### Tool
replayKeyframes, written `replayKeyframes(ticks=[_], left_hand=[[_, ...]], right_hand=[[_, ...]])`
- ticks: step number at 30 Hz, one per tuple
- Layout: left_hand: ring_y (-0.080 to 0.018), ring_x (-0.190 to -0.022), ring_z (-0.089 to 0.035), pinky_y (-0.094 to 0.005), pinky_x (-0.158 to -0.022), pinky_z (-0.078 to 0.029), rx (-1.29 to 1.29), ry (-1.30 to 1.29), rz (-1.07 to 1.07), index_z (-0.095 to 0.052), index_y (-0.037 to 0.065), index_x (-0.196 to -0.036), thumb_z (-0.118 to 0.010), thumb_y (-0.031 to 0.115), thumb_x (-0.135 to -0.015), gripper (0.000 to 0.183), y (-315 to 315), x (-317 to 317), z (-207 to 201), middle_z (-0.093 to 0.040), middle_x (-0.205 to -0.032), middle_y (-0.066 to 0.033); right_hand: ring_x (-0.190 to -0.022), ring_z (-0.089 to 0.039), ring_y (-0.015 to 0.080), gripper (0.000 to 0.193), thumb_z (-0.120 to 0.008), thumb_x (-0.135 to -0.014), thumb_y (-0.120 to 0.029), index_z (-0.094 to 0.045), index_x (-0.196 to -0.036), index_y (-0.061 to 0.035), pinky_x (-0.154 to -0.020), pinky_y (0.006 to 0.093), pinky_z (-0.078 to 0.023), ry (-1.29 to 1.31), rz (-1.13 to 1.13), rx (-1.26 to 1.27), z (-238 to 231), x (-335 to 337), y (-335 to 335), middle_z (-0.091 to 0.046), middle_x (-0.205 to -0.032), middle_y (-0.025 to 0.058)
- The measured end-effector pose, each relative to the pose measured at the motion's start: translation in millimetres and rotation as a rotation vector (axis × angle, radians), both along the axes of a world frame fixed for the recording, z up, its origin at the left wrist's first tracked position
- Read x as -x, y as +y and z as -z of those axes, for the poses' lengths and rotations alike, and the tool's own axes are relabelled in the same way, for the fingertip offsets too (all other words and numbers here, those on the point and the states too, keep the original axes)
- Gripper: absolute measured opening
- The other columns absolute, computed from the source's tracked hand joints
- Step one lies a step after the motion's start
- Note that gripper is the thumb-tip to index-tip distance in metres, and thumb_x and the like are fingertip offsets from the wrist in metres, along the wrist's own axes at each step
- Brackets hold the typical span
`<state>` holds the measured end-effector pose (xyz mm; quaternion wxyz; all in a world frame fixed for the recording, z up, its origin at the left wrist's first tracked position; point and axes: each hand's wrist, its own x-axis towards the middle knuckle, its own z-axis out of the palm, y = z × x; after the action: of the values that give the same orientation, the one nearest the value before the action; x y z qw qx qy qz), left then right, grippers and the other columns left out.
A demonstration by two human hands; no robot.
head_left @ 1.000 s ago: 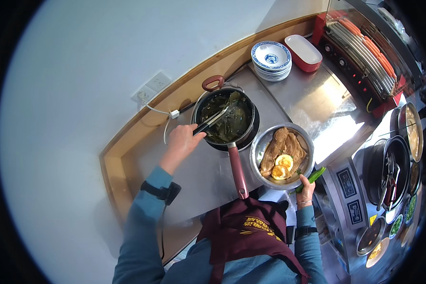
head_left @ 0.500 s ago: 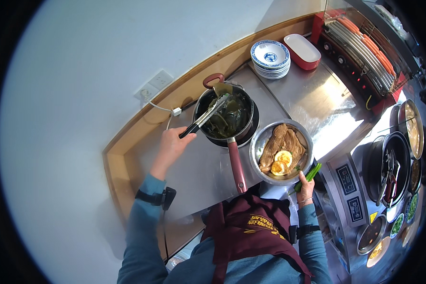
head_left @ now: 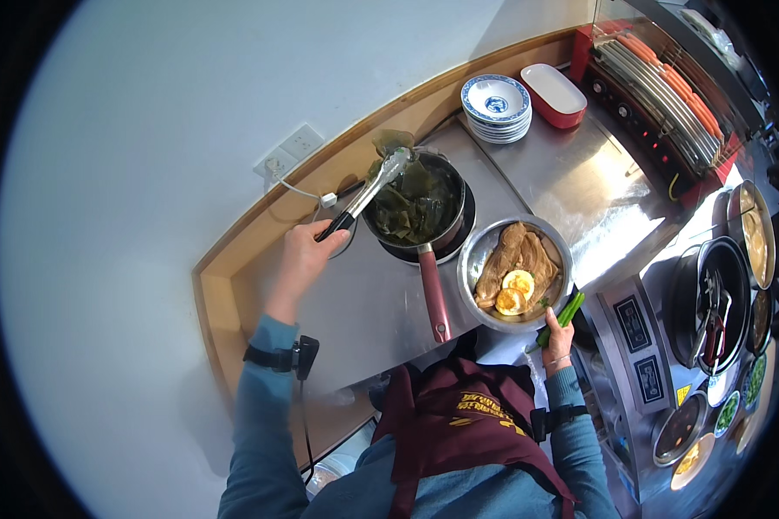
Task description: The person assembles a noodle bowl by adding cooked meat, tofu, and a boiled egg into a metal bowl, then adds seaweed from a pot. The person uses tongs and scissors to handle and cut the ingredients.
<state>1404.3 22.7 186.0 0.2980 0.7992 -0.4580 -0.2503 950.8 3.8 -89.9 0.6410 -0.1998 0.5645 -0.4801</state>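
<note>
My left hand (head_left: 303, 268) is closed round the black handles of metal tongs (head_left: 372, 195). The tongs' jaws grip dark green, leafy kelp (head_left: 395, 143), raised at the far left rim of a dark pot (head_left: 446, 235) with a long maroon handle (head_left: 433, 298). More kelp lies in the pot. My right hand (head_left: 558, 337) holds the near right rim of a steel bowl (head_left: 469, 303). Inside the bowl are brown meat slices (head_left: 504, 264) and a halved egg (head_left: 515, 291). Long green peppers (head_left: 571, 309) show at my right fingers; whether I grip them too, I cannot tell.
Patterned bowls (head_left: 496, 99) stand stacked beside a red and white dish (head_left: 554, 91). A sausage roller (head_left: 658, 104) sits at the far right. Cooking pans (head_left: 714, 303) and small food bowls line the right. The wall socket (head_left: 287, 156) has a white cable.
The tongs have lifted kelp up and to the left, from inside the pot to its far rim, covering the red loop handle. My left hand shifted slightly left; the right stays at the bowl.
</note>
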Motion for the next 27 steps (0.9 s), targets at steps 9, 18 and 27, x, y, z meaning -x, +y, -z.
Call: replayKeyframes(ticks=[9,18,27], left_hand=[[-0.0056,-0.058,-0.046,-0.026,-0.053,-0.038,-0.041,0.033,-0.065,-0.073,-0.001,-0.1,-0.075,0.026,-0.09,0.029,3.1,17.0,-24.1,-0.055,-0.066,0.0034],[-0.0034,-0.059,-0.048,-0.0224,-0.052,-0.038,-0.019,0.083,-0.025,-0.073,0.0,-0.11,-0.075,0.023,-0.09,0.03,14.4,73.7,-64.7,-0.058,-0.07,0.0037],[-0.0094,-0.06,-0.057,-0.0295,-0.057,-0.047,-0.201,0.003,0.262,-0.071,-0.003,-0.115,-0.076,0.028,-0.088,0.041,-2.2,158.8,-0.9,-0.065,-0.065,-0.0093]], right_hand=[[-0.066,-0.06,0.0122,0.027,-0.076,-0.091,-0.018,-0.06,-0.11,-0.0062,-0.057,0.0276,-0.051,-0.015,-0.015,-0.006,6.1,3.7,1.7,-0.063,-0.086,-0.0002],[-0.07,-0.064,0.0143,0.033,-0.076,-0.091,-0.016,-0.058,-0.115,-0.0041,-0.06,0.0297,-0.056,-0.043,-0.041,0.032,8.5,8.8,4.4,-0.065,-0.09,0.0026],[-0.063,-0.061,0.0161,0.038,-0.079,-0.089,-0.015,-0.057,-0.116,0.0018,-0.062,0.0297,-0.054,-0.123,-0.011,0.004,-0.7,18.1,14.5,-0.063,-0.082,0.0069]])
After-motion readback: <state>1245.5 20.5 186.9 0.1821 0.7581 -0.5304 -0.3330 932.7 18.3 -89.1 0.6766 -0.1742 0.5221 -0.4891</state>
